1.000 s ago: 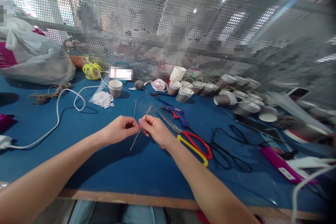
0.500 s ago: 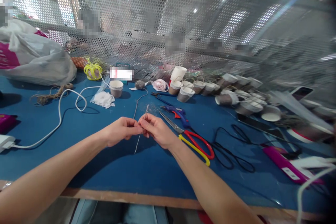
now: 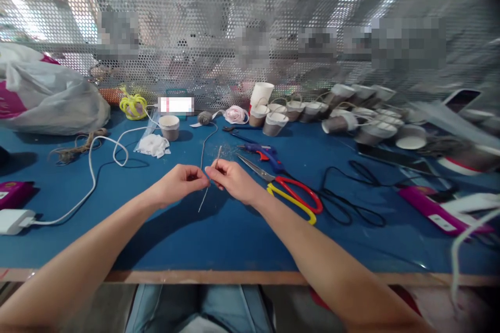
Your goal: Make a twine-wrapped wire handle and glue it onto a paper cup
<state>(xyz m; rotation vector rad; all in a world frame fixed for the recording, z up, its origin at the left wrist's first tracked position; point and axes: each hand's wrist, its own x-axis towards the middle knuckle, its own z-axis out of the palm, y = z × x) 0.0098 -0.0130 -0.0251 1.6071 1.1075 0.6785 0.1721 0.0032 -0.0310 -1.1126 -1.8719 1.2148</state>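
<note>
My left hand (image 3: 183, 183) is closed in a pinch at the free run of a grey cord (image 3: 203, 151), which trails back to a small grey ball of cord (image 3: 204, 117). Close against it, my right hand (image 3: 233, 179) pinches a thin, fairly straight pale strand (image 3: 203, 199). One end of this strand sticks up above the right fingers and the other hangs down below the hands. Both hands are raised over the blue table. The fingertips nearly touch, and they hide where cord and strand meet.
Right of my hands lie red-and-yellow-handled scissors (image 3: 296, 199), a blue glue gun (image 3: 261, 154) and pliers (image 3: 242, 128). Several wrapped paper cups (image 3: 275, 124) stand behind. A white cable (image 3: 91, 166) loops on the left, near a white-covered cup (image 3: 169, 128). Perforated metal sheeting (image 3: 211, 26) closes the back.
The camera view has tilted and shifted slightly. My hands stay together at the cord and strand, with the fingertips slightly more apart.
</note>
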